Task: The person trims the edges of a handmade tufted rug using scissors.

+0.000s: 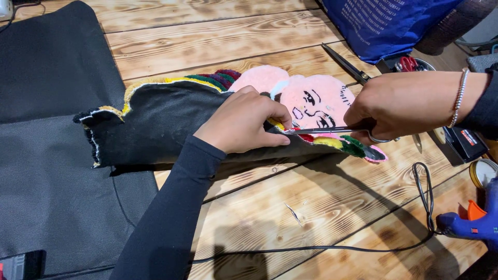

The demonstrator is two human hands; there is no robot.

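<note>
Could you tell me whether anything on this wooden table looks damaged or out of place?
Only small things: a stray thread scrap lies on the bare wooden plank table, and the blue glue gun's black cord trails loosely across it. Nothing looks damaged.

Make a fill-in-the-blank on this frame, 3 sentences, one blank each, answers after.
1. The right hand holds a pair of ____ against the tufted rug piece.
2. The left hand pinches the rug's black ____ at the cut.
3. The blue glue gun lies on the ____ table.

Missing words: scissors; backing fabric; wooden
</note>
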